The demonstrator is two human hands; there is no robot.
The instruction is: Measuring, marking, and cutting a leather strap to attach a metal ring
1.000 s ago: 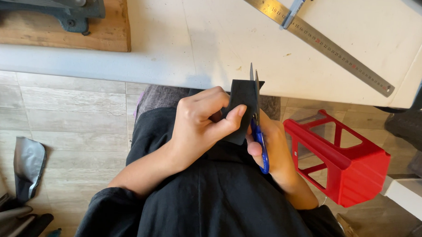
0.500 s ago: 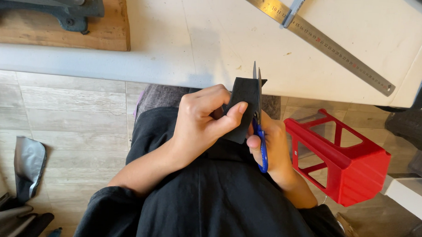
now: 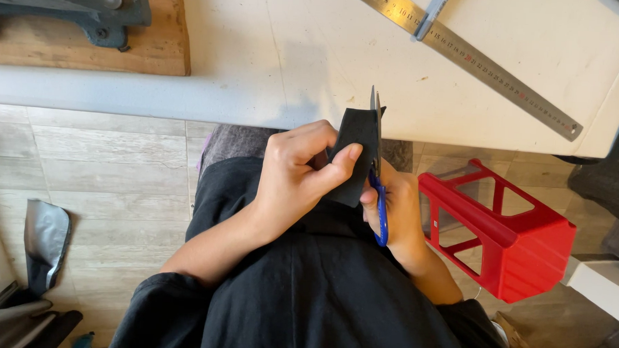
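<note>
Two hands: both busy over the lap, at the table (image 3: 314,51) edge.
Left hand (image 3: 295,180): pinches a black sheet (image 3: 357,151) upright.
Right hand (image 3: 398,215): grips blue scissors (image 3: 378,197), blades up along the sheet's edge.
Progress: cut apparently underway; its length is hidden.
Labels: none visible; steel ruler (image 3: 491,67) on the table, red stool (image 3: 510,232) on the floor.

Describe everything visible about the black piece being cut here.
The black piece is a small, flat, matte sheet, possibly felt or foam, roughly rectangular and held upright on edge over the person's lap, near the white table's edge. The left hand pinches it, thumb across its near face and fingers behind. The blue-handled scissors in the right hand run along its right edge, blade tip rising above its top. Its lower corner is angled.
</note>
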